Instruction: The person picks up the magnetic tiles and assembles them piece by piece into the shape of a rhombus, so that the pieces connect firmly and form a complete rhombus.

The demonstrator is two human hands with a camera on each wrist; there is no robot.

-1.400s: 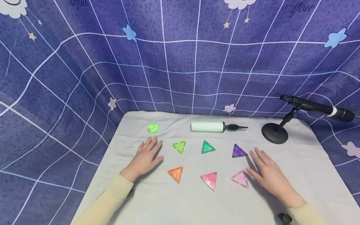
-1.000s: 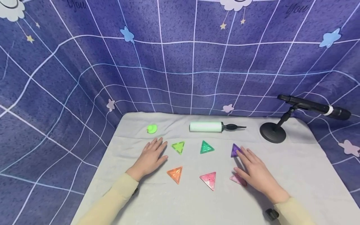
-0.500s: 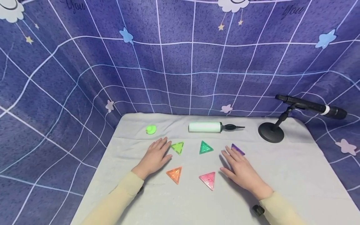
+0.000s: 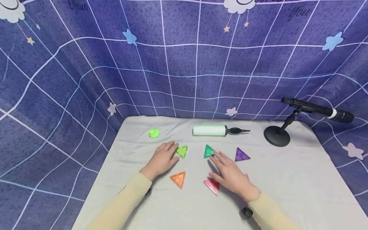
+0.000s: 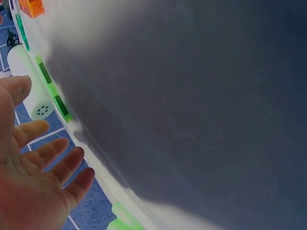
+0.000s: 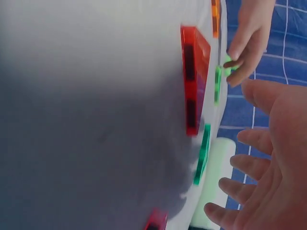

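Note:
My left hand [image 4: 161, 160] hovers at the left, fingers loosely spread, its fingertips right at the edge of the lime triangular magnetic tile [image 4: 181, 152]. The right hand [image 4: 232, 175] is held over the cloth with spread fingers and grips nothing. Its fingertips overlap the green triangular tile [image 4: 208, 150], and its thumb covers part of the red-pink triangular tile [image 4: 211, 186]. A light pink tile is almost wholly hidden behind that hand. In the right wrist view, the red-pink tile [image 6: 191, 81] lies flat, below and apart from the palm. An orange triangular tile [image 4: 178, 179] lies between the hands.
A purple triangular tile [image 4: 242, 155] lies beyond the right hand. Farther back are a green toy duck [image 4: 154, 133], a white hand pump [image 4: 210, 130] with a black nozzle, and a black microphone on a stand [image 4: 277, 136]. A patterned blue curtain [image 4: 178, 83] backs the table.
The right hand has swept left, from beside the purple and light pink tiles to over the green and red-pink ones. The left hand has shifted right to the lime tile. The tiles stay put.

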